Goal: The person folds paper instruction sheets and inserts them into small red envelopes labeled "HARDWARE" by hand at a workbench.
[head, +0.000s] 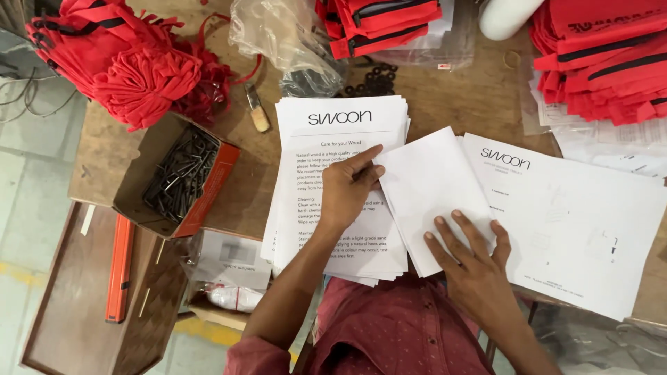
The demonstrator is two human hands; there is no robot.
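The left hand (351,187) pinches the left edge of a folded white sheet (431,194) lying between two paper stacks on the wooden table (458,97). The right hand (472,260) presses flat on its near part, fingers spread. The printed care-sheet stack (333,139) lies left, the instruction stack (577,215) right.

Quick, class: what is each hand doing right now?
Left hand: fingers pinching the edge of the folded sheets.
Right hand: open, flat on the folded sheets.
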